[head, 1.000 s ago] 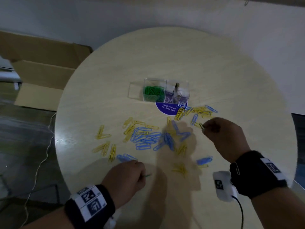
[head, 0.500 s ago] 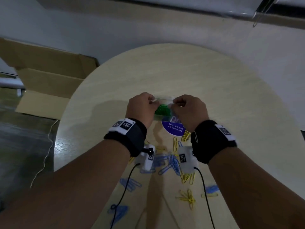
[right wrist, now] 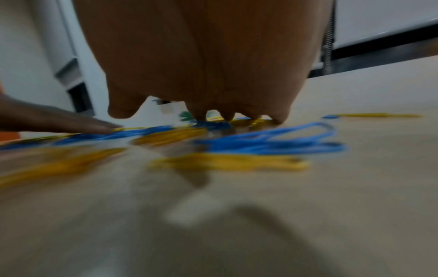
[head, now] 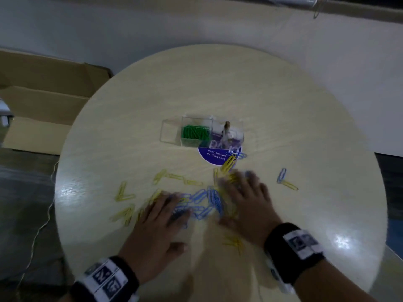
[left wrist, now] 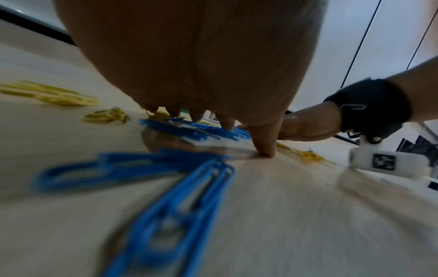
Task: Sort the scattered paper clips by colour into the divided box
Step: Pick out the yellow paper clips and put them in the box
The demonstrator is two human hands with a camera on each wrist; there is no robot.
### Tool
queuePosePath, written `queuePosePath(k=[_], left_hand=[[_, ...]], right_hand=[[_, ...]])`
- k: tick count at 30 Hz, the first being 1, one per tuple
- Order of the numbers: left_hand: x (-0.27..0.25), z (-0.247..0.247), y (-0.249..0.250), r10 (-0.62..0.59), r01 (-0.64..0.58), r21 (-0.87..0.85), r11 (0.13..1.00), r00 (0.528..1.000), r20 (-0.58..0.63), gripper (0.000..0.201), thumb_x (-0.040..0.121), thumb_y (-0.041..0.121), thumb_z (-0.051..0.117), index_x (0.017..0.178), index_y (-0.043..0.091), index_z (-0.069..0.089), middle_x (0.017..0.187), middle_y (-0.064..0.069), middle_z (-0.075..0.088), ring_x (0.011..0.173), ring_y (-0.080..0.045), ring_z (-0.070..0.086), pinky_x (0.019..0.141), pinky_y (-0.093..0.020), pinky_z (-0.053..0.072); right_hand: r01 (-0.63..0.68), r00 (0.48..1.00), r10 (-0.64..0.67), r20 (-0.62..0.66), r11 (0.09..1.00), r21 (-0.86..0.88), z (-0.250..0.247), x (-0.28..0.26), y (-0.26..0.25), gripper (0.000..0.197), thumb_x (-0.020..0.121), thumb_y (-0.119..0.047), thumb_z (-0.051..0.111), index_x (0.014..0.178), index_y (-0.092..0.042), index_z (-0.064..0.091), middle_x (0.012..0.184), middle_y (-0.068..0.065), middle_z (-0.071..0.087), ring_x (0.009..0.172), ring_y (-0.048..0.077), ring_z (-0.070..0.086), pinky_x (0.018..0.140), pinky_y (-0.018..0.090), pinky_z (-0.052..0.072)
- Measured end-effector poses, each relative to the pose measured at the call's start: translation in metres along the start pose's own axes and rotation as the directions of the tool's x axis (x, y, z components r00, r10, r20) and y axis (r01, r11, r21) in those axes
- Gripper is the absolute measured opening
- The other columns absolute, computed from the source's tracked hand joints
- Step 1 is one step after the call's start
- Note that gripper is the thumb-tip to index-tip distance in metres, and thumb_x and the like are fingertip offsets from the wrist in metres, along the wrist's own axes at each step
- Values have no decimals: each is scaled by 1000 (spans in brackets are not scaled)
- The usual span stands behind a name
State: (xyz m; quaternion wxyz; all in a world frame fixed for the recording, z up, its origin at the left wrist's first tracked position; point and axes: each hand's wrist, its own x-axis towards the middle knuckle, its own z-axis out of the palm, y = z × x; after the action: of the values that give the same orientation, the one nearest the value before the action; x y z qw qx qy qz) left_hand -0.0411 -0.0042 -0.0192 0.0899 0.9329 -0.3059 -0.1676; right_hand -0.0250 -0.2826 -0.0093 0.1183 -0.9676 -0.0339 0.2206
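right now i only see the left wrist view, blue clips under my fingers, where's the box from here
Observer: The clear plastic divided box stands near the middle of the round pale wooden table, beyond both hands.
Operator: anything sorted in it yet
Observer: Green paper clips fill its middle compartment. I see no blue or yellow ones inside.
Operator: any strays i'm missing
Observer: One blue paper clip and one yellow paper clip lie close together, off to the right of the right hand.
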Motion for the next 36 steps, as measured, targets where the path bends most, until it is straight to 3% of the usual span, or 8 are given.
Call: queuePosePath(k=[5,9,12,18,21,26,33,36], left_hand=[[-12,-8,-5,-75,74,-8,997,996,-43,79,80,74,46,148,43,22,163,-2,5,149,-29,2,112,-55,26],[-19,-19,2,-75,73,-24,997,989,-131,63,90,54,50,147,32,33,160,-1,20,147,-26,17,115,-42,26],[-30,-10,18,-31,29,-28,999,995,-94,59,86,47,53,141,27,43,154,-1,34,138,-25,35,111,-39,32],[-47,4,27,61,-62,-92,994,998,-22,57,87,52,53,138,28,46,155,4,33,145,-19,24,115,-36,24],[-30,-8,17,77,-104,-155,982,982,-173,37,90,36,57,126,28,58,144,5,47,134,-20,40,111,-36,32],[28,-45,-14,-192,141,-152,978,894,-405,26,85,21,53,104,22,70,100,-1,64,90,-27,55,84,-39,44],[64,-50,-8,-255,199,-188,962,903,-345,28,86,31,48,98,22,71,97,1,63,92,-27,53,80,-41,48],[57,-44,-7,-276,209,-226,951,904,-327,32,85,37,43,95,24,71,96,3,63,94,-25,52,80,-39,47]], right_hand=[[66,997,-65,-36,998,18,19,-45,-36,95,66,-91,32,146,-48,5,159,-8,-14,145,30,-21,114,60,2],[12,965,18,-260,993,116,14,-64,-14,78,80,-70,41,147,-34,25,159,-13,13,148,20,-3,117,54,12],[59,986,-45,-162,995,80,21,-72,-1,79,82,-73,34,147,-29,28,158,-11,18,148,20,3,116,49,22],[232,969,-226,-103,971,50,47,-108,-7,69,77,-78,42,137,-43,38,160,-6,14,147,31,8,114,47,23],[276,939,-244,-241,955,106,40,-95,5,53,82,-55,53,132,-36,49,156,-3,28,144,30,22,114,43,24],[156,863,-57,-502,975,159,-7,-10,27,35,80,-18,53,111,-26,69,116,-3,69,107,30,59,96,35,42],[-27,973,12,-229,998,-62,-21,25,13,49,79,-44,52,128,-39,52,134,5,48,115,34,44,90,46,43],[-6,966,0,-258,1000,-25,-14,12,20,44,77,-44,53,120,-42,58,136,3,48,118,32,43,93,45,42]])
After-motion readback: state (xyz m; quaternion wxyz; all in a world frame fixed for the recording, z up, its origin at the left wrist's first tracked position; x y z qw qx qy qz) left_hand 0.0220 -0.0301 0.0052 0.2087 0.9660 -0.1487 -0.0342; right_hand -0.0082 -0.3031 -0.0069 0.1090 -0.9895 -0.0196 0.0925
